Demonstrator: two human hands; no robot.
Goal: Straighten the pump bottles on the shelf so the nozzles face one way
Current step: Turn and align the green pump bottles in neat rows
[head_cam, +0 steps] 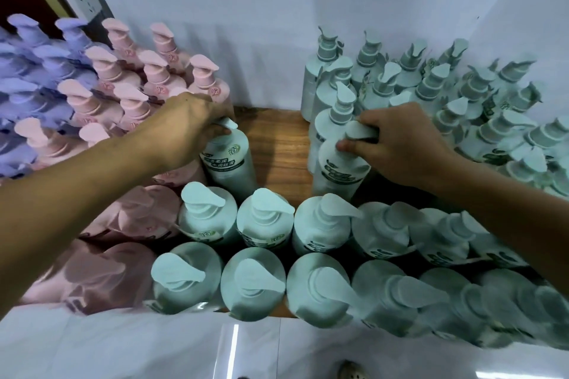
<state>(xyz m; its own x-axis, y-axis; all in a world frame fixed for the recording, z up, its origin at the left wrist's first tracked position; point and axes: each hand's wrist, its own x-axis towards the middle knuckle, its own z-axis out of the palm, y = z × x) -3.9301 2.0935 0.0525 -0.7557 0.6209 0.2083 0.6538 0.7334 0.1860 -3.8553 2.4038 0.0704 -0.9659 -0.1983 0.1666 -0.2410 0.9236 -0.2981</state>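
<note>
Head view: two rows of front bottles (pixel 261 224), green with pumps, stand along the lower part of the frame, most nozzles pointing right. Behind them, left of centre, the left hand (pixel 184 129) curls its fingers round the pump of the left bottle (pixel 229 160), upright on the wooden shelf (pixel 277 144). Right of centre, the right hand (pixel 397 144) pinches the nozzle of the right bottle (pixel 338 169). Farther back, pink bottles (pixel 123 86) and purple bottles (pixel 37 71) fill the upper left; back bottles (pixel 462 86), also green, crowd the upper right
</note>
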